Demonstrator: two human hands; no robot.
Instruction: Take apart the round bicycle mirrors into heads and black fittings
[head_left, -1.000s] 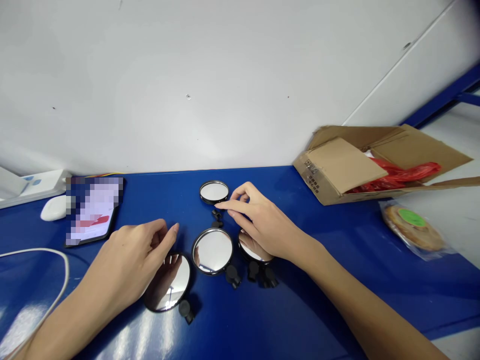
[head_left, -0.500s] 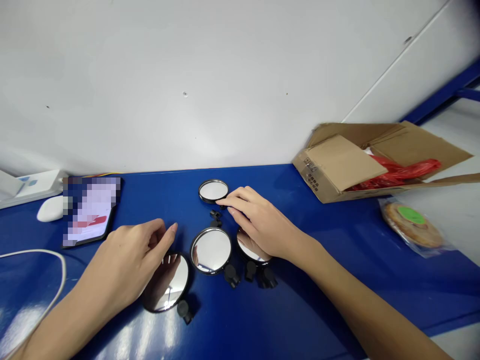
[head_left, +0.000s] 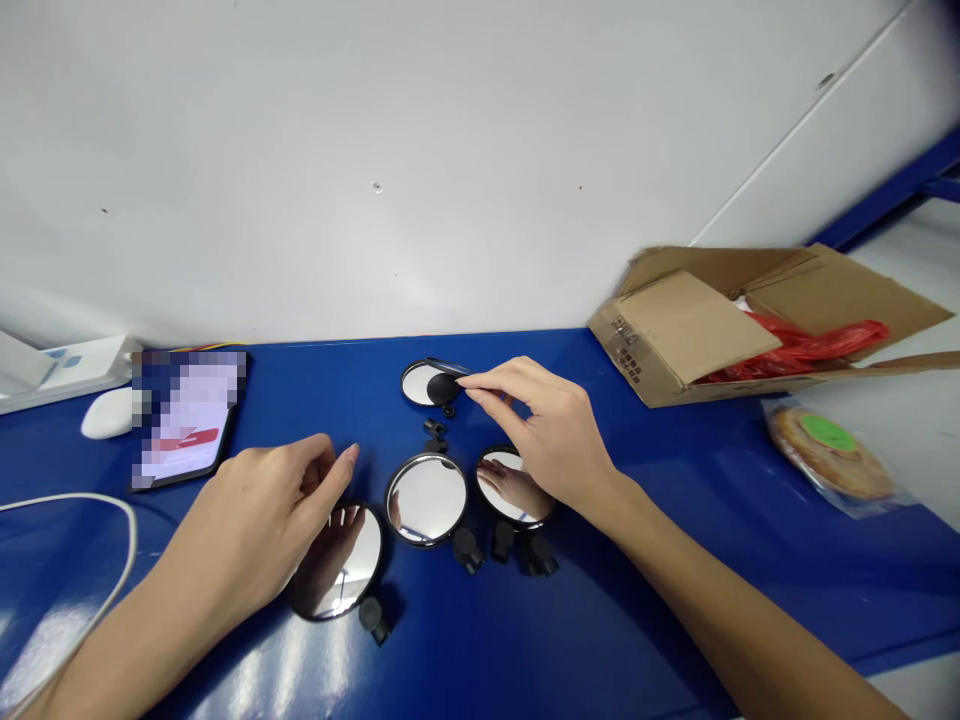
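My left hand (head_left: 262,520) rests over the upper left of a round black-rimmed mirror (head_left: 345,565), fingers loosely curled, thumb apart, nothing visible in it. My right hand (head_left: 551,430) pinches a round black piece (head_left: 445,388) between thumb and forefinger. That piece overlaps the far small mirror (head_left: 418,384), and a thin dark edge shows behind it; whether they are joined I cannot tell. Below the right hand lies another mirror (head_left: 510,490), reflecting the fingers. Between the hands sits a middle mirror (head_left: 426,500). Small black mounts (head_left: 466,550) lie by the mirrors.
A phone (head_left: 187,425), a white mouse-like object (head_left: 109,414) and a white cable (head_left: 127,540) are at left. An opened cardboard box (head_left: 645,365) with a red bag (head_left: 810,345) and a wrapped round pastry (head_left: 829,450) are at right. A white wall backs the blue table (head_left: 480,640).
The right hand has moved slightly right and up from the far mirror's edge, now pinching the round black piece in front of that mirror. The left hand stays almost still.
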